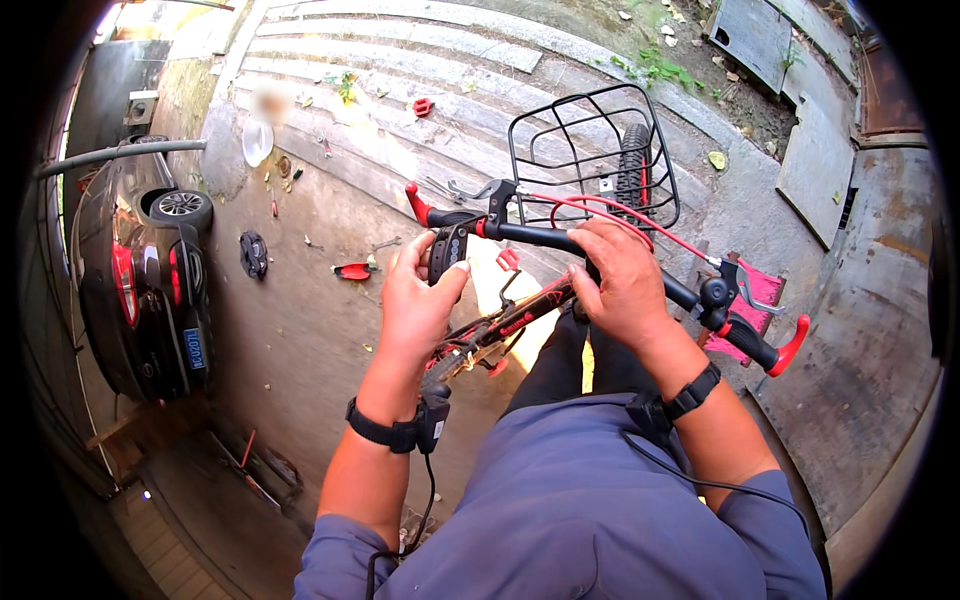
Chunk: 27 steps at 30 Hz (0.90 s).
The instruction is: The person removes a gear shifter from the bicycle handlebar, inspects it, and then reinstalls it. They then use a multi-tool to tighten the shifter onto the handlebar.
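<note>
A small bicycle with a black-and-red frame [535,310] stands in front of me, its handlebar [540,236] running across. My left hand [415,300] pinches a black, slightly curved piece with pale markings [449,252] between thumb and fingers, beside the left grip; its kind is unclear. My right hand [620,275] is closed around the middle of the handlebar, close to the stem, which it mostly hides. Red cables [600,205] arch past it to the right brake lever [755,295]. The left brake lever [470,190] lies just beyond the held piece. Both bar ends are red.
A black wire basket [590,110] and the front wheel [634,165] extend ahead. Tools lie on the ground, among them a spanner [386,243] and a red-and-black item [354,271]. A dark car [140,270] stands left. Pink fabric [762,290] lies below the right grip.
</note>
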Available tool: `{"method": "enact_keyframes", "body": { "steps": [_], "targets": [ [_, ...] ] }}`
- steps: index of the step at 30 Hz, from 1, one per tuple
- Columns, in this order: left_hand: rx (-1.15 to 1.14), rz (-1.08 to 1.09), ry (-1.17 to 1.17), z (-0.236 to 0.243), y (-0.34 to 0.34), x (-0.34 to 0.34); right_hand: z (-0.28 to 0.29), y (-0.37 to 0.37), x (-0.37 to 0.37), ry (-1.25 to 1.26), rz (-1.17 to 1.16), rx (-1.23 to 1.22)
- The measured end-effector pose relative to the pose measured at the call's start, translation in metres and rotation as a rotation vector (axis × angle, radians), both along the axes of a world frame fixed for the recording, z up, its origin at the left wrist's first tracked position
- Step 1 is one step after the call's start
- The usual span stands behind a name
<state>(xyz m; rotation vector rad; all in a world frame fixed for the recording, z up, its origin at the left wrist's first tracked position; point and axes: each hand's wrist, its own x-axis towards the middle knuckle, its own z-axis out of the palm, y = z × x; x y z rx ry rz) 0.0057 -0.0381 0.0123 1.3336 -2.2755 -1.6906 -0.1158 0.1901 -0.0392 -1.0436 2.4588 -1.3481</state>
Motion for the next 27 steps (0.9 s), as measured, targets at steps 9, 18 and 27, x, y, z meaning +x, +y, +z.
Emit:
{"method": "enact_keyframes", "body": {
  "steps": [9, 18, 27],
  "targets": [
    [-0.024, -0.007, -0.002, -0.016, -0.003, 0.005, -0.004, -0.003, 0.001, 0.049, -0.006, 0.065],
    [-0.333, -0.217, -0.029, -0.008, -0.003, 0.001, -0.011, -0.003, 0.007, 0.031, -0.008, 0.071],
    [0.046, -0.151, -0.105, 0.020, -0.002, -0.021, -0.010, -0.003, 0.008, 0.044, -0.009, 0.095]
  ]
}}
